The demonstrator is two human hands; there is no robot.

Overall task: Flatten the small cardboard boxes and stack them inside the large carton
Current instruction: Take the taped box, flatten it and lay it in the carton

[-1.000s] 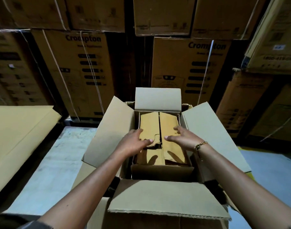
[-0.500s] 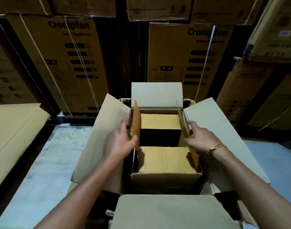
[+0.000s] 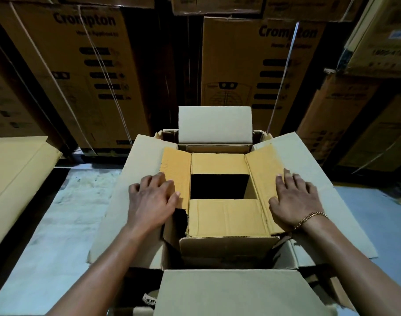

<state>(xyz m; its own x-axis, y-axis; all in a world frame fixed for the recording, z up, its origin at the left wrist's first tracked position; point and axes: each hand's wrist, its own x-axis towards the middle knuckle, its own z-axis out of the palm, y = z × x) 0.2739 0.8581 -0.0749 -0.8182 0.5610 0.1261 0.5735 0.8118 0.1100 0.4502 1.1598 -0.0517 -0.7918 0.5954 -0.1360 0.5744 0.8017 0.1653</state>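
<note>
left hand (image 3: pixel 152 201) and right hand (image 3: pixel 295 199), fingers (image 3: pixel 159 179) straight, press the small box (image 3: pixel 227 218) flaps (image 3: pixel 263 169) flat; looks light, stiff, i'd grab its walls.

arms: bare | right wrist: gold chain bracelet (image 3: pixel 310 218)

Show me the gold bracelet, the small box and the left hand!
gold bracelet (image 3: pixel 310 218): head view, chain links at the wrist.
small box (image 3: pixel 227 217): head view, its near flap.
left hand (image 3: pixel 151 201): head view, back of hand.
</note>
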